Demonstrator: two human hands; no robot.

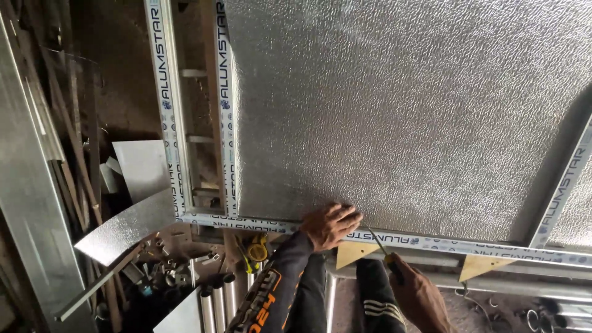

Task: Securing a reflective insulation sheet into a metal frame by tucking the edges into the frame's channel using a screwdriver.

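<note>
Left hand [330, 225] flat, fingers spread, pressing lower edge of embossed metal sheet [401, 117] onto frame rail [468, 246]. Right hand [419, 293] just below rail, gripping yellow-handled screwdriver [383, 250], tip at rail beside left fingertips. Tape measure [258, 250] lies left, below rail.

Large embossed aluminium sheet [401, 105] fills the upper right, set inside a frame of film-wrapped aluminium rails. Near horizontal rail [468, 245] runs along the sheet's lower edge; 2 upright rails [171, 111] stand left of the sheet with short cross-pieces between them; a slanted rail [564, 185] lies at far right. Left hand [330, 225] rests flat on the sheet's lower edge, overlapping the near rail. Right hand [419, 293] sits below the rail, just right of the left hand, holding a thin screwdriver [377, 242] whose tip meets the rail. 2 triangular wooden blocks [354, 251] sit under the rail. Loose sheet offcut [126, 225] lies lower left, above metal tubes [219, 302].
</note>
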